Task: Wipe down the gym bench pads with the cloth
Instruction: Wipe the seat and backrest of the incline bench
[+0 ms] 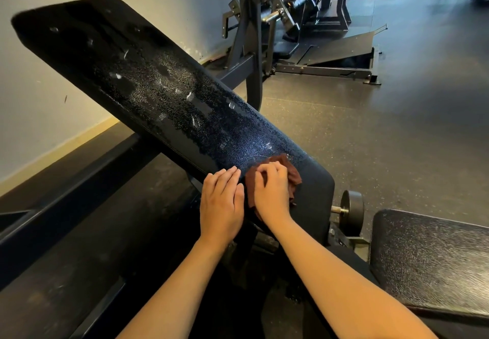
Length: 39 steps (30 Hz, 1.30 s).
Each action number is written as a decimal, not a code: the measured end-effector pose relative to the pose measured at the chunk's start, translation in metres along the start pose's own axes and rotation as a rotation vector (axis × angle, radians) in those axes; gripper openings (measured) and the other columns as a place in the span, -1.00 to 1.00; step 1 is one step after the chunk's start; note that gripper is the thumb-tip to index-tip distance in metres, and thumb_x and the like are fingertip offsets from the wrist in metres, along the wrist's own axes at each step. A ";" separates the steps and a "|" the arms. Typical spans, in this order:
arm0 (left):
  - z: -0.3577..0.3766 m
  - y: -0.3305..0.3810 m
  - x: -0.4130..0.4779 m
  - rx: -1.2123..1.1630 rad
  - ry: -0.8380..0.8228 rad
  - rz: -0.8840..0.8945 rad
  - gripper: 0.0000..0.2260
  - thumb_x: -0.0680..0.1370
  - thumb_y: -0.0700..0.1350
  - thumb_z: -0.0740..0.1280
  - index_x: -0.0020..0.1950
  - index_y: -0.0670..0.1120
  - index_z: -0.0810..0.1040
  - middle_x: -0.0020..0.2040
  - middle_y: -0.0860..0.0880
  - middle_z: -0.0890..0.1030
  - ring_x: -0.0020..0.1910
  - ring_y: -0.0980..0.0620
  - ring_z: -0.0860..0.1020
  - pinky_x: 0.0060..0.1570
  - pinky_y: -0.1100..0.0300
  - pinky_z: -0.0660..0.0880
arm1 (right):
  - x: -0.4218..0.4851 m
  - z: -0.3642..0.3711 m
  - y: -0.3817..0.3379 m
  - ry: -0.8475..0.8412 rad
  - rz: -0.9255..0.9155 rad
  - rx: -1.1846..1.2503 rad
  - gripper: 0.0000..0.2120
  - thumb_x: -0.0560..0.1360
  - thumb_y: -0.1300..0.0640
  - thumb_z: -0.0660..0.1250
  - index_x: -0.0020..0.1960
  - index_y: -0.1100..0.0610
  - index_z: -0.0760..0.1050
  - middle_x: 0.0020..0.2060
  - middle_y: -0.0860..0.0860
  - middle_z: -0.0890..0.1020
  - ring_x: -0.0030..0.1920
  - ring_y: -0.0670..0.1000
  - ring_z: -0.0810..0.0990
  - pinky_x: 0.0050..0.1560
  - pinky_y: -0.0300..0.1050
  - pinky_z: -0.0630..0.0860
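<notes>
The long black back pad (148,84) slopes up to the left towards the wall, and most of its surface is beaded with spray droplets (185,95) and pale smears. That suggests the greater part is not yet wiped. At the pad's lower end the left hand (221,201) lies flat on the vinyl near its left edge, with straight fingers (230,173) close together, holding nothing and apparently bracing. Just beside it, the brown cloth (292,173) sits bunched on the pad's lower end. The right hand (271,189) presses on top of it, the fingers curled over the fabric and gripping it. Further right, past the pad's lower right corner, a small black wheel (353,206) sticks out from the frame. The seat pad (428,256) lies at the far right, speckled and apparently untouched.

The main risk is a poor wipe. The cloth is crumpled into a small wad, so each stroke would likely cover only a narrow band and leave wet streaks between passes. The wet vinyl probably offers little grip, so the bracing left hand could slide if weight shifts onto it. Reaching for the pad's high far corner may pull the cloth out from under the fingers, and the seat pad could be forgotten.
</notes>
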<state>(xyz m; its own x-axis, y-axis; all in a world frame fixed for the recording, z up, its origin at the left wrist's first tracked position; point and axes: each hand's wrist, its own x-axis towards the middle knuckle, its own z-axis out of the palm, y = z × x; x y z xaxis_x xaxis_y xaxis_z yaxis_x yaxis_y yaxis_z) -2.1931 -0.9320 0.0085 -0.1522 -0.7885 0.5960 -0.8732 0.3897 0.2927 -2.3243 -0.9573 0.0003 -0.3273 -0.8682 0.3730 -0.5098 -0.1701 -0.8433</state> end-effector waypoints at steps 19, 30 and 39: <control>-0.004 0.008 0.009 0.139 0.002 0.085 -0.61 0.68 0.01 0.10 0.35 -0.10 0.57 0.33 -0.03 0.57 0.26 -0.11 0.48 0.34 -0.14 0.34 | -0.010 -0.014 0.009 -0.208 -0.146 -0.151 -0.76 0.62 0.00 0.19 0.23 -0.04 0.50 0.38 -0.07 0.45 0.52 0.01 0.23 0.52 0.24 0.10; 0.018 0.024 0.028 0.272 -0.080 0.131 -0.62 0.65 0.06 0.11 0.34 0.01 0.59 0.31 0.10 0.59 0.26 -0.02 0.45 0.27 -0.06 0.24 | 0.015 -0.021 0.031 -0.109 0.078 -0.079 -0.90 0.60 0.16 0.22 0.07 0.00 0.44 0.32 0.06 0.49 0.51 0.15 0.24 0.48 0.30 0.14; 0.031 0.030 0.040 0.317 -0.079 0.145 -0.64 0.66 0.05 0.15 0.38 0.02 0.55 0.31 0.12 0.58 0.25 -0.01 0.46 0.25 -0.04 0.31 | 0.014 -0.045 0.058 -0.057 0.285 -0.157 -0.88 0.61 0.11 0.16 0.07 -0.09 0.40 0.48 -0.07 0.35 0.60 0.05 -0.02 0.52 0.31 -0.14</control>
<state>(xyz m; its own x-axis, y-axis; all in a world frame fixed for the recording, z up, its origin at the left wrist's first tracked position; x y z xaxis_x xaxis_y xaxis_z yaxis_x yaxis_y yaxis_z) -2.2400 -0.9665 0.0180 -0.3099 -0.7748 0.5510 -0.9381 0.3434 -0.0449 -2.3939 -0.9588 -0.0258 -0.4313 -0.8961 0.1047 -0.5218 0.1531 -0.8392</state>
